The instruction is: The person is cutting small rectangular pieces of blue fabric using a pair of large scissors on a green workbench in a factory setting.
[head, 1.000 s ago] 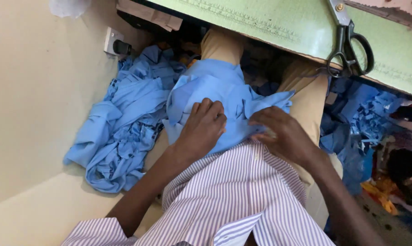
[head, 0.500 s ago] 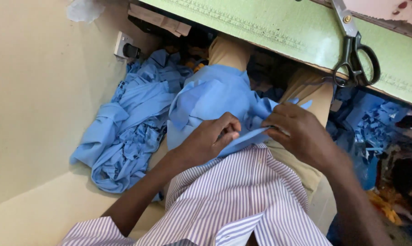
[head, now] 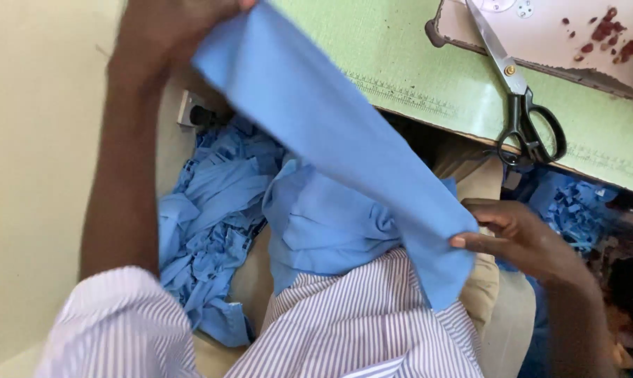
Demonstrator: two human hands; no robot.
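While the left hand [head: 176, 31] is raised high at the top of the view, closed on the upper end of a blue strip [head: 344, 140] of cloth, the right hand [head: 519, 238] pinches the strip's lower end between thumb and fingers just above the lap, so the strip runs taut on a slant from upper left down to lower right; holding it by both ends this way looks meant to spread it flat and free of the other cloth. Only part of the left hand shows, since the frame cuts it off, but its fingers are plainly curled over the cloth edge. Under the strip, on the person's lap, lies a bundle [head: 323, 224] of the same blue cloth, resting against the striped shirt [head: 358, 329], probably kept there to be within easy reach. Left of the bundle, down on the floor by the cream wall [head: 29, 175], a heap of blue offcuts [head: 204, 231] is piled, and a white socket [head: 194, 110] with a dark plug sits on the wall just above that heap. Right of the strip, the green desk [head: 414, 77] crosses the top of the view with black-handled scissors [head: 519, 105] lying on it, blades shut, near its front edge and well apart from both hands. More blue scraps [head: 575, 206] lie below the desk edge, right of the right hand
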